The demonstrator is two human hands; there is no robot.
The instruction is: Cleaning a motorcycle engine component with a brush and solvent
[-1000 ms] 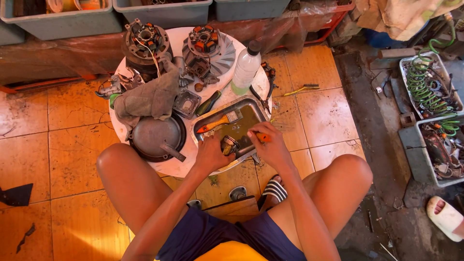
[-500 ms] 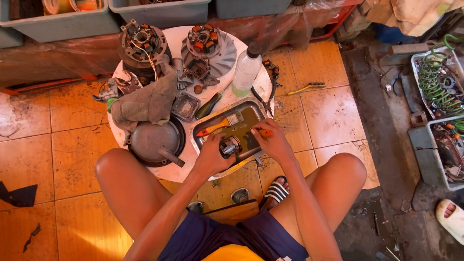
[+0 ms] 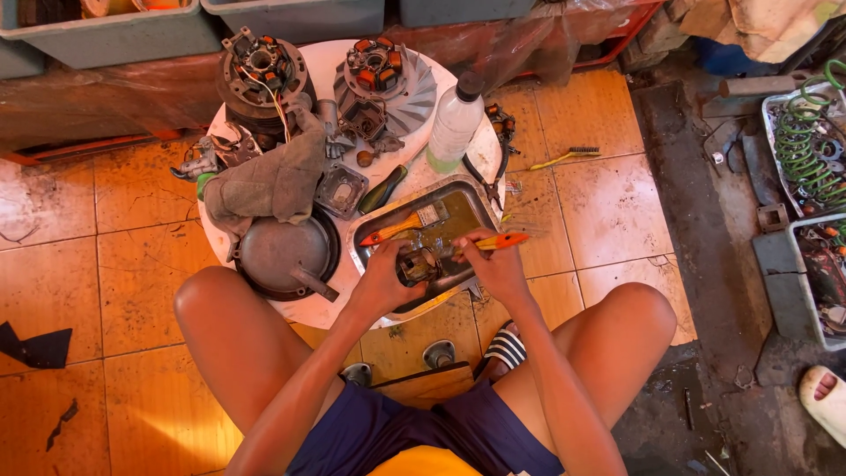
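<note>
Fingers of the right hand (image 3: 498,264) pinch an orange-handled brush (image 3: 493,241) near its working end, closed tight around it, while the left hand (image 3: 381,284) is wrapped around a small dark motor part (image 3: 416,264), gripping it firmly over the metal wash tray (image 3: 480,207). The two hands almost meet, the brush tip set against the part. To my eye the cleaning goes best with the part kept low over the tray so drips fall back in, turned a little between short strokes, and the left grip kept clear of the bristles (a slick part slips easily).

A second orange-handled brush (image 3: 398,231) lies in the tray's murky liquid. Just beyond stands a clear plastic bottle (image 3: 454,128) with a dark cap, and a green-handled screwdriver (image 3: 382,189) lies beside the tray. Further out on the round white table (image 3: 313,310) sit a grey rag (image 3: 273,181), a dark round cover (image 3: 282,251), a stator with copper windings (image 3: 262,69) and a finned rotor (image 3: 388,84).
</note>
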